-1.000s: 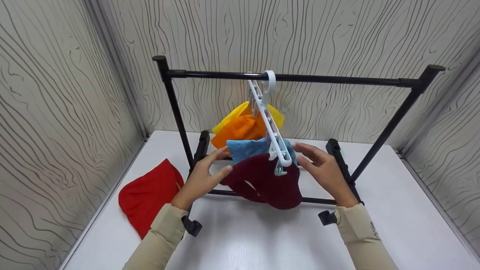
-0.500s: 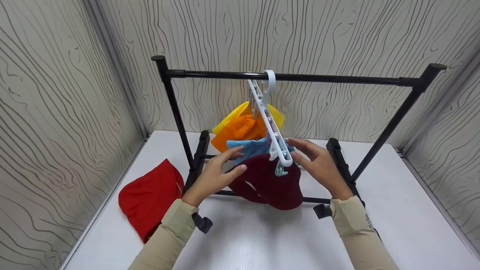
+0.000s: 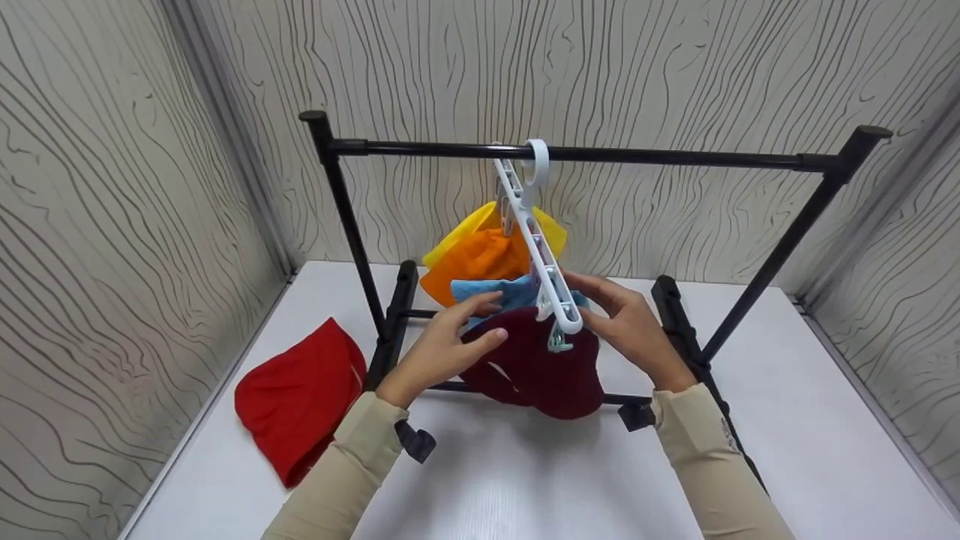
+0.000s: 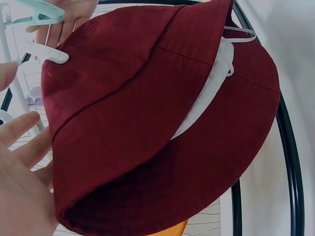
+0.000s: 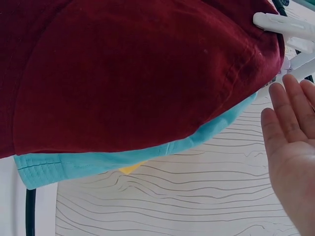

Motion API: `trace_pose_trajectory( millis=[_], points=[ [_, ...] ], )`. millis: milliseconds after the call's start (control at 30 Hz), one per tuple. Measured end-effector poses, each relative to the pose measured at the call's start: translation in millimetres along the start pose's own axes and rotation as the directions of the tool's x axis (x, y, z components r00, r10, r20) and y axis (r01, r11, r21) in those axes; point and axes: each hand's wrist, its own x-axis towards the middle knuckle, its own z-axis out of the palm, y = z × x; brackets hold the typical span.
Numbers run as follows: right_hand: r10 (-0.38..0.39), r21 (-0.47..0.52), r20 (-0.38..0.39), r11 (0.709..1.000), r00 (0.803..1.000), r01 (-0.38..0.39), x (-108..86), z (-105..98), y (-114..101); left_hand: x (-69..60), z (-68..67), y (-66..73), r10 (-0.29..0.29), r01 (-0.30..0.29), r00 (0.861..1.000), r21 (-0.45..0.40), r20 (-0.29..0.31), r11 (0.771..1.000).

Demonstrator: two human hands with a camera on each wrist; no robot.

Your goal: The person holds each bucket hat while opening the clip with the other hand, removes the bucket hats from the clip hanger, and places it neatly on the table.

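Left hand (image 3: 444, 345), right hand (image 3: 632, 327) — unclenched

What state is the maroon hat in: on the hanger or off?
On: the maroon hat hangs beneath the hanger, its crown edge in a white clip.

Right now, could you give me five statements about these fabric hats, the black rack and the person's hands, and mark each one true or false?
1. The red fabric hat lies on the white tabletop. True.
2. The long white plastic hanger hooks over the rack's black top bar. True.
3. The left hand is gripping the red fabric hat. False: its fingers are spread beside the dark maroon fabric hat.
4. The orange fabric hat hangs between the bright yellow fabric hat and the light blue fabric hat. True.
5. The dark maroon fabric hat hangs at the hanger's far end, nearest the wall. False: it hangs at the near end, towards the person.
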Motion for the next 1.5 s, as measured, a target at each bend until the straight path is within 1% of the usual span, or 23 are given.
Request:
trace_pose_trajectory(
  millis=[300,433,600,800,933,1100,1333,1500],
  points=[
    [0.008,-0.011,0.005,1.000,1.000,-0.008,3.2,1.8,-3.9,4.0,1.8,4.9,0.039,-0.040,0.999,0.024,0.017,0.999],
    [0.009,-0.031,0.013,0.999,1.000,-0.009,5.2,3.0,-5.6,5.1,2.7,7.9,0.029,-0.030,0.999,0.030,0.029,0.999],
    [0.024,-0.022,0.020,0.999,1.000,-0.024,7.6,3.9,-6.0,7.8,4.7,8.9,0.017,-0.019,0.999,0.047,0.044,0.999],
    [0.039,-0.011,0.025,0.999,0.999,-0.039,9.9,7.0,-6.1,11.9,7.8,7.2,0.051,-0.054,0.997,0.072,0.055,0.996],
    [0.039,-0.011,0.033,0.999,0.999,-0.039,10.7,10.1,-5.8,12.8,9.9,6.2,0.054,-0.058,0.997,0.072,0.053,0.996],
    [0.006,-0.016,0.038,1.000,0.999,-0.005,11.5,14.3,-8.6,14.3,12.4,6.2,0.071,-0.075,0.996,0.077,0.047,0.994],
    [0.024,-0.047,0.015,0.999,1.000,-0.023,11.2,17.0,-8.8,15.9,15.7,10.5,0.105,-0.108,0.994,0.082,0.043,0.991],
    [0.007,-0.032,0.016,0.999,1.000,-0.007,11.6,18.6,-7.7,16.2,18.5,11.0,0.110,-0.112,0.994,0.097,0.028,0.989]
  ],
)
